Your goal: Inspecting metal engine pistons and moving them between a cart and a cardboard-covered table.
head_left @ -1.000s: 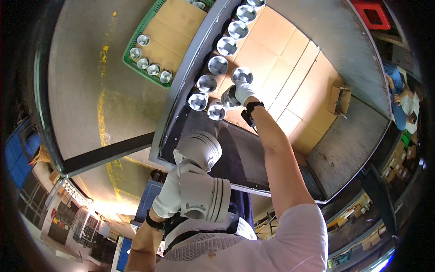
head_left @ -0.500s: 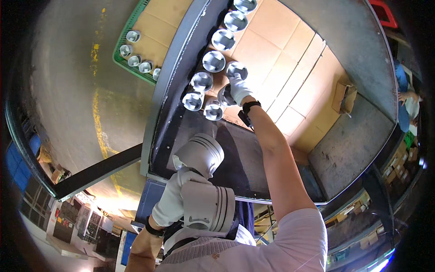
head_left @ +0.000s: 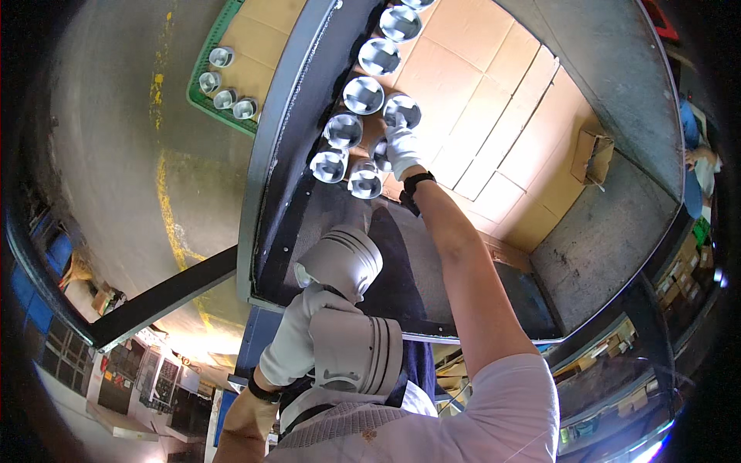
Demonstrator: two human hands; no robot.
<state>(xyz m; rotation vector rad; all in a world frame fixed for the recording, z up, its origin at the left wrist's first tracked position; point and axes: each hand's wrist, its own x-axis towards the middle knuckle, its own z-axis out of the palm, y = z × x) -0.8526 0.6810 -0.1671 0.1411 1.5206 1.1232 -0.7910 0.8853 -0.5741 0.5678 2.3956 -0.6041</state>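
In my feed, the left hand at 7 o'clock has its grip clasped on an upper piston and a lower piston; I judge them heavy, stiff and slick, best held around the skirt. Toward 1 o'clock, the right hand touches another piston on the cardboard; I can't tell whether its grip is closed.
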